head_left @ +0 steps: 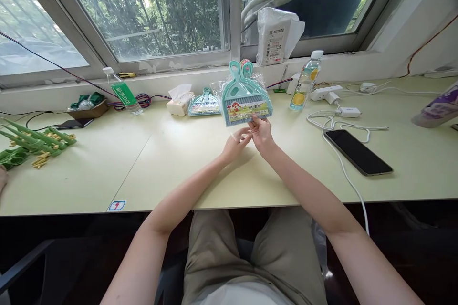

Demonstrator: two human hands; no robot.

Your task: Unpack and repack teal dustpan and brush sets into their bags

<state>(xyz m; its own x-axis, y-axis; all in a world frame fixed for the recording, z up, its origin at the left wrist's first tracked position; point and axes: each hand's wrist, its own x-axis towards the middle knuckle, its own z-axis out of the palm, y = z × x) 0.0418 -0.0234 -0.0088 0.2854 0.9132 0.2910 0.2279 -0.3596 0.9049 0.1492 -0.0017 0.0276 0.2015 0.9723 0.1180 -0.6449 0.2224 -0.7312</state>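
My right hand (262,137) grips the lower edge of a mint-green toy dustpan and brush set (246,95) in clear plastic wrap, thumb at the front. The set is upright above the table, its printed label facing me. Just left of that grip, my left hand (236,145) has its fingers bent together near the set's lower edge, by a bit of clear film. Whatever those fingertips pinch is too small to make out. Behind, another wrapped dustpan and brush set (204,103) lies on the table.
Beyond the sets are a tissue pack (180,100), a green-labelled bottle (123,92) and a lemon-printed bottle (307,80). To the right lie a phone (359,151) and white cables (332,123). Green plastic pieces (43,140) are at the left, near another person's hand (3,178).
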